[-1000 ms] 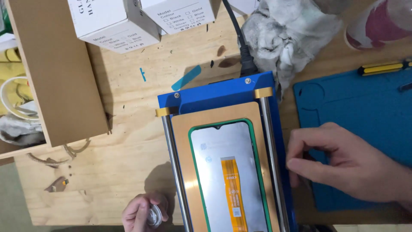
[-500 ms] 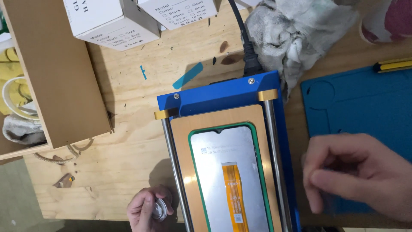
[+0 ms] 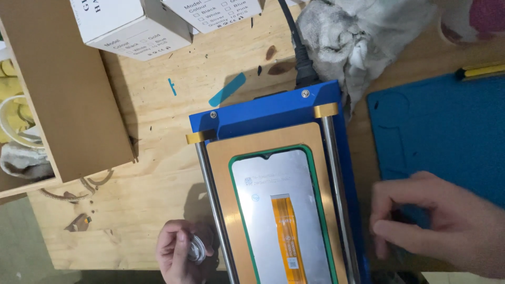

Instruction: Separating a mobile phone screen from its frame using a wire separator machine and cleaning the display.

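Left hand [image 3: 181, 252] is closed around a small roll of thin shiny wire [image 3: 197, 248], at the bottom of the view, just beside the left rail of the blue machine [image 3: 268, 113]. The roll is held between thumb and fingers, and I cannot tell if a loose end comes out of it. It looks very light and springy, so I think it is best held by the sides of the roll.

Right hand [image 3: 431, 221] holds nothing. Its fingers are bent and loosely curled, and the fingertips rest at the left edge of the blue mat [image 3: 442, 126], near the right rail of the machine.

Between the two hands lies the phone screen [image 3: 273, 210], face down in a green frame [image 3: 230, 173] on the tan plate [image 3: 215, 158] of the machine. An orange flat cable [image 3: 286, 226] runs along the middle of its back. The screen looks thin, stiff and easy to break, and the cable is soft and can tear; I think it should be taken by the long edges only, never by the cable.

Further away, a black power cable [image 3: 294, 47] goes into the top of the machine. A grey rag [image 3: 357, 37] lies beside it. Two white boxes [image 3: 137, 26] stand at the top left, and a brown board [image 3: 63, 89] lies on the wooden table [image 3: 158, 173]. A yellow tool [image 3: 484, 70] lies above the mat.
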